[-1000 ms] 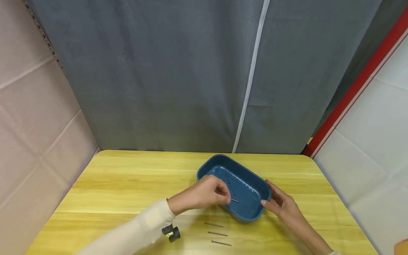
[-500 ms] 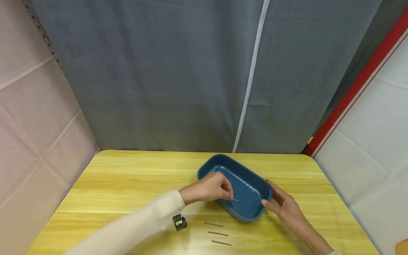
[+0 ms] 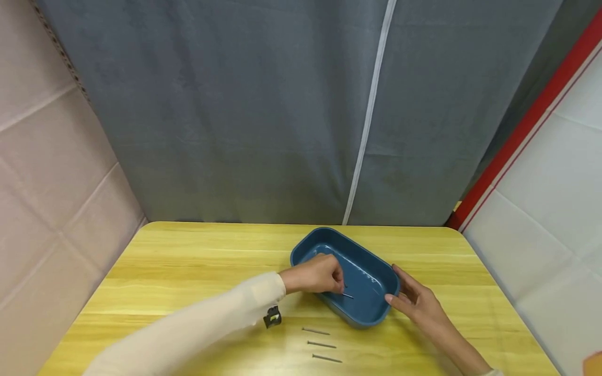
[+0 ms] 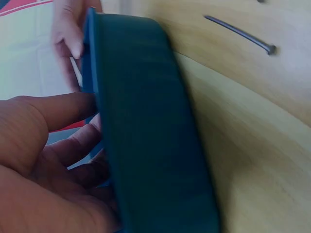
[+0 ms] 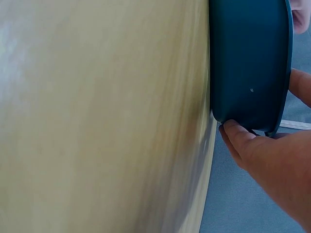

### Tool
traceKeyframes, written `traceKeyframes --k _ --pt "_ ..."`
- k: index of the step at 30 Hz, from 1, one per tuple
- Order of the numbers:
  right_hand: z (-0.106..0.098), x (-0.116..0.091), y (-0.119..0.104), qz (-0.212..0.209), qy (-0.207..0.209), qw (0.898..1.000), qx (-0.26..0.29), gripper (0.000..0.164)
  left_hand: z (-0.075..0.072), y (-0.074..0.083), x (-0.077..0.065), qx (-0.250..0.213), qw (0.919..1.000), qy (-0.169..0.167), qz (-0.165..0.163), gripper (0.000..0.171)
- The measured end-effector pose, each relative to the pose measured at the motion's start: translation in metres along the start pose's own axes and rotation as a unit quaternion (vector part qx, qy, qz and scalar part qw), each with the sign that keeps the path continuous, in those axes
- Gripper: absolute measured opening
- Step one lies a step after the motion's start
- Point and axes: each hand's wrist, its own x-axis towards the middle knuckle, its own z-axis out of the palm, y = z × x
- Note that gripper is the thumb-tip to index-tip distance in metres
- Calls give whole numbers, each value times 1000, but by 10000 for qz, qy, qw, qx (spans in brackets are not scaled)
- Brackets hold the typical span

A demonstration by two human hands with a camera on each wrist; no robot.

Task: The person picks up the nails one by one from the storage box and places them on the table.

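A deep blue rectangular plastic box [image 3: 367,300] with rounded corners sits at an angle on the wooden table. My left hand [image 3: 316,274] reaches over its near left rim, fingers bent down inside. Beside those fingertips a thin nail [image 3: 348,296] lies on the box floor. In the left wrist view the box wall hides the fingertips, so whether they pinch a nail cannot be seen. My right hand [image 3: 420,304] holds the box's right end, thumb at the rim and fingers against the outside, as the right wrist view shows too.
Three nails, the top nail [image 3: 315,331], the middle nail [image 3: 322,344] and the lowest nail [image 3: 327,358], lie roughly parallel on the table [image 3: 211,250] in front of the box. A grey curtain [image 3: 244,115] hangs behind the table's far edge.
My left hand has moved right and slightly farther into the box, covering more of the nails there. The right hand, the box and the nails on the table have stayed put.
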Motion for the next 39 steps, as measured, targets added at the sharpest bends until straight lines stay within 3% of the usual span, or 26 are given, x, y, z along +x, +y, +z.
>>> traceKeyframes --k 2,3,5,8,9,14,15,17,19,21,22,24,26,30,34,39 --pt "0 0 0 -16 6 10000 -36 77 1 -5 3 171 9998 2 118 20" --pt "0 0 -1 -26 7 10000 -58 77 9 -18 10 339 9991 69 259 21" --pt "0 0 -1 -50 5 9999 -88 77 10 -21 11 469 9981 91 378 26" --pt "1 -1 -1 -71 10 9999 -121 77 13 -23 14 628 9973 112 373 31" --pt "1 -1 -1 -74 6 9999 -112 77 19 -34 21 674 9967 171 430 34" --pt "2 -1 -1 -44 -29 10000 -23 77 26 -36 26 980 9943 302 285 35" --pt "2 -1 -2 -36 -32 10000 -5 77 36 -49 34 1139 9919 405 388 35" --pt "3 -1 -2 -42 -42 10000 -13 77 29 -34 26 1176 9923 258 288 33" --pt "3 -1 -2 -50 -53 10000 -10 77 46 -57 39 1484 9871 379 459 31" --pt "3 -1 -2 -57 -67 10000 -4 77 54 -68 48 1630 9847 363 499 30" --pt "3 -1 -2 -58 -74 10000 2 77 51 -62 47 1609 9856 263 440 31" --pt "3 0 -2 -45 -73 10000 13 77 60 -73 55 1874 9800 352 565 30" --pt "3 -1 -2 -35 -75 10000 14 77 57 -67 56 1906 9799 248 537 33" --pt "2 -1 -2 -2 -76 10000 51 77 63 -71 63 2291 9704 343 689 36" --pt "3 -1 -2 36 -73 9999 143 77 58 -61 62 2415 9676 299 670 36" --pt "3 -1 -2 69 -85 9998 163 78 48 -43 51 2273 9725 75 498 39"
